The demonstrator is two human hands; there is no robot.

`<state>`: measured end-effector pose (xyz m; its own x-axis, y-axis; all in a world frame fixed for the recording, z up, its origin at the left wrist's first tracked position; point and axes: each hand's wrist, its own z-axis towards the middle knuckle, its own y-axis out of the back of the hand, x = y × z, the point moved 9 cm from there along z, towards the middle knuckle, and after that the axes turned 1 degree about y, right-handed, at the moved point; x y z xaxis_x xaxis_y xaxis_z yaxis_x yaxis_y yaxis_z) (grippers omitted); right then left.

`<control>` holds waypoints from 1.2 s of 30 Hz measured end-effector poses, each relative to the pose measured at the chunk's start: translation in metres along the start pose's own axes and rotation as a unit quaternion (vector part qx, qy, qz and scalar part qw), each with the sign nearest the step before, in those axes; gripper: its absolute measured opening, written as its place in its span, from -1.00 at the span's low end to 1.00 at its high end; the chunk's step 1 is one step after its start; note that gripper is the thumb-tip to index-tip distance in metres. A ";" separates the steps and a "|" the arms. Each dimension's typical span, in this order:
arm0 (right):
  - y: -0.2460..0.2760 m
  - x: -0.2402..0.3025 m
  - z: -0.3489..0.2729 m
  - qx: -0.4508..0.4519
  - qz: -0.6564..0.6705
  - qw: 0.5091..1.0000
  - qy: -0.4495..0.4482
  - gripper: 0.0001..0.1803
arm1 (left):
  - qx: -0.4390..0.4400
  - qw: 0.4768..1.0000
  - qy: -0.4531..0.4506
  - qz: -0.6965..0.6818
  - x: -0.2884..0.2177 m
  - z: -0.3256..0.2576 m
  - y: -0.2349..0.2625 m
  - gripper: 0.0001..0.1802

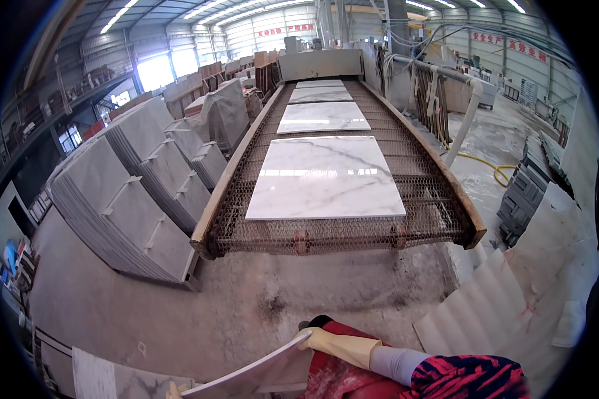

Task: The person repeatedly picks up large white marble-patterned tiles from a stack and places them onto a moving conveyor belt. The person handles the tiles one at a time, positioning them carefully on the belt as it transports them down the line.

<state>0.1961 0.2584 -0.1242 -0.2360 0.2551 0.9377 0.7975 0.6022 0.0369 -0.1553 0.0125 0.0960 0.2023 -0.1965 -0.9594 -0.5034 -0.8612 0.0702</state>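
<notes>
A white stone slab (263,372) is held low in front of me, tilted, with its thin edge toward the top. My right hand (333,344), in a pale yellow rubber glove, is closed over the slab's upper right corner. At the slab's left end, only the gloved fingertips of my left hand (175,390) show, closed on its edge. Just beyond that hand lies grey-veined white marble (94,376). Ahead, a polished marble slab (326,176) lies flat at the near end of a mesh conveyor (432,199), apart from both hands.
More slabs (323,117) lie in line farther up the conveyor, between its wooden side rails (243,156). Stacked slabs (123,199) lean at left. On the right are dark stone pieces (526,189), pale sheets (486,299), a pipe (469,113) and a yellow hose (496,166).
</notes>
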 end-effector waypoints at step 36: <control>-0.003 0.000 0.002 0.005 0.034 0.999 0.007 -0.65 | -0.020 0.998 0.019 0.053 0.016 0.026 0.012 -0.61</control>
<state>0.1927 0.2579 -0.1247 -0.1731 0.2848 0.9428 0.8060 0.5912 -0.0306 -0.1802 0.0111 0.0741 0.1821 -0.3040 -0.9351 -0.4901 -0.8525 0.1818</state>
